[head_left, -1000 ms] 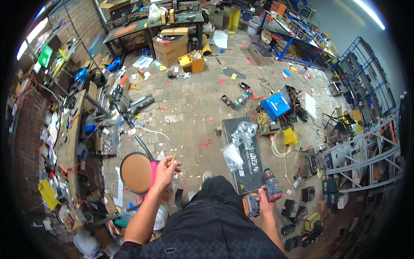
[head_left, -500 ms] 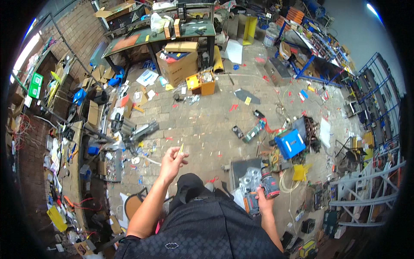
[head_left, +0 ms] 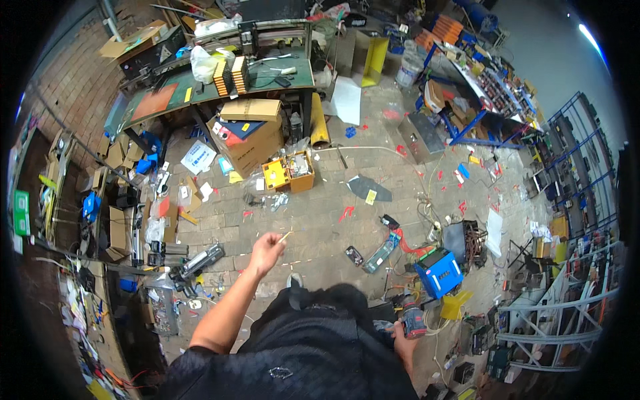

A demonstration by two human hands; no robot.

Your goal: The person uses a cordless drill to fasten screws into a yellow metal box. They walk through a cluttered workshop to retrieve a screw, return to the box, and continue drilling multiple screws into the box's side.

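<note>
In front of my body, my left hand (head_left: 267,255) is raised and pinches a thin yellowish rod (head_left: 287,236) between thumb and fingertips. Too small to name more exactly, the rod points up and to the right. Low on the right, my right hand (head_left: 403,345) wraps around the grip of a red and black cordless drill (head_left: 413,319). Part of the drill's grip and base is hidden by my hand and my dark shirt. Just beyond the drill, a blue box-shaped device (head_left: 439,273) lies on the floor.
Ahead left stands a green-topped workbench (head_left: 293,72), with a cardboard box (head_left: 250,150) and an orange case (head_left: 305,181) on the floor before it. A black and silver tool-like device (head_left: 200,261) lies left. Cables, circuit parts (head_left: 381,255) and scraps litter the brick floor. Metal frames (head_left: 560,308) stand right.
My view has shifted, and the workbench and orange case appear lower and larger. The rod in my left hand now tilts more to the right. The drill is still in my right hand.
</note>
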